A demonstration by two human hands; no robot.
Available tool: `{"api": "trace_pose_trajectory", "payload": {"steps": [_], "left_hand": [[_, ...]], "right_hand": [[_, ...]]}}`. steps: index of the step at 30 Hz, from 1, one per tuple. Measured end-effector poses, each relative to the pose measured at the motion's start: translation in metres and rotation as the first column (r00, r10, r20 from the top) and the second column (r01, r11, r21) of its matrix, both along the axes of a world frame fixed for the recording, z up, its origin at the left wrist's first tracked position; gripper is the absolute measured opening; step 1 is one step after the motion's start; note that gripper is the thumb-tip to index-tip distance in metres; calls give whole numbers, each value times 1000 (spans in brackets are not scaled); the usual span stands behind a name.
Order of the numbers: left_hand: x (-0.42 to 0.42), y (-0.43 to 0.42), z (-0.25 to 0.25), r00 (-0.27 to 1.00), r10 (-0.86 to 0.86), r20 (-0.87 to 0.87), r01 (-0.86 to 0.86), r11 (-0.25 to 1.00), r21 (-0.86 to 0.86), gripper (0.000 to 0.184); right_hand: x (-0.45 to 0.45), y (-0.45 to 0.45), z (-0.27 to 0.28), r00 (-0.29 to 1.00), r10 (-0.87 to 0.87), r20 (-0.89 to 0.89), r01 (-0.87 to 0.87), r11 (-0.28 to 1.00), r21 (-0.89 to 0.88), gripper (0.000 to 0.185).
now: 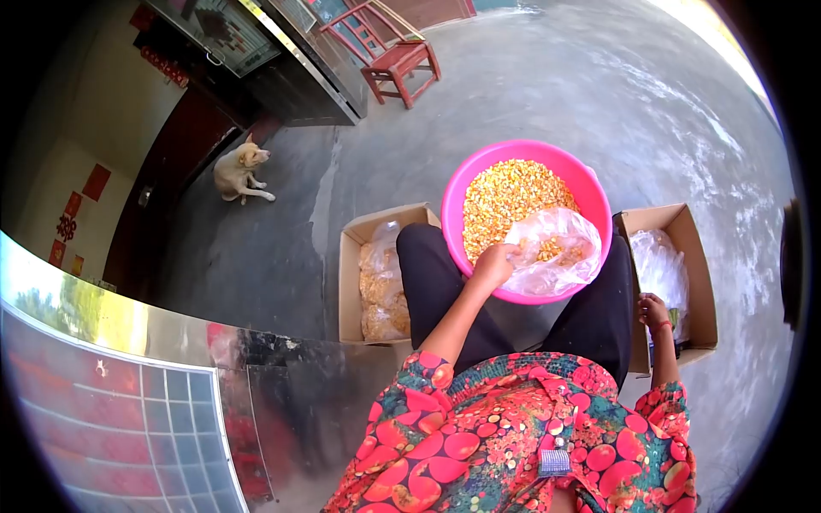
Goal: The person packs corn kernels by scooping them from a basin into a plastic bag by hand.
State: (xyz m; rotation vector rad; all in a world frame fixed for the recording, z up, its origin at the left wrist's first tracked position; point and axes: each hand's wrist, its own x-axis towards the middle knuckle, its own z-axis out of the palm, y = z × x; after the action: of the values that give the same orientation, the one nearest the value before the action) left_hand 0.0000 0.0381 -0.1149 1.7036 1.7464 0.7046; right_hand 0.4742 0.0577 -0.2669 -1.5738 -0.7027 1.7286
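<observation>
A pink basin [601,184] full of yellow corn kernels [513,201] rests at my knees. My left hand [496,267] grips the rim of a clear plastic bag [560,272], which lies open over the near side of the basin with some kernels inside. On the right, my right hand [655,311] is at the cardboard box [703,312] beside my leg, close to the clear plastic bags [660,269] in it. Its fingers are curled, and what they hold is too small to make out.
To my left stands another cardboard box [351,278] with filled bags [380,286] of kernels. A dog [239,171] sits on the concrete floor [513,77] near the doorway. A red wooden chair [399,60] stands further off, by an open door [295,81].
</observation>
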Motion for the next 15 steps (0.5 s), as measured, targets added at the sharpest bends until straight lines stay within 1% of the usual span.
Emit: {"api": "trace_pose_trajectory", "payload": {"steps": [3,8,9,10,12,13,14,15], "left_hand": [[-1,1,0,1000,-3,6,3,1000,1,33],[1,-1,7,1000,0,-3,0,1000,-19,33],[0,1,3,1000,-3,-20,3,1000,-4,33],[0,1,2,999,-6,-38,6,1000,10,33],[-3,-3,4,998,-20,-61,24,998,65,32],[-4,0,-2,997,-18,-79,20,1000,24,28],[-3,-2,5,998,-49,-43,50,998,30,26],[-5,1,0,995,-94,-25,96,994,54,24]], "right_hand": [[-14,2,13,1000,19,3,-19,999,41,16],[-37,10,47,998,-1,-67,8,994,105,12],[-46,9,62,1000,3,-25,-1,994,112,12],[-53,12,65,1000,3,-25,-1,994,110,12],[-57,16,71,996,58,-64,-47,985,168,13],[-65,14,80,996,60,-73,-46,982,181,14],[-68,15,80,982,117,-147,-88,978,189,14],[-75,14,80,996,74,-57,-63,982,180,13]]}}
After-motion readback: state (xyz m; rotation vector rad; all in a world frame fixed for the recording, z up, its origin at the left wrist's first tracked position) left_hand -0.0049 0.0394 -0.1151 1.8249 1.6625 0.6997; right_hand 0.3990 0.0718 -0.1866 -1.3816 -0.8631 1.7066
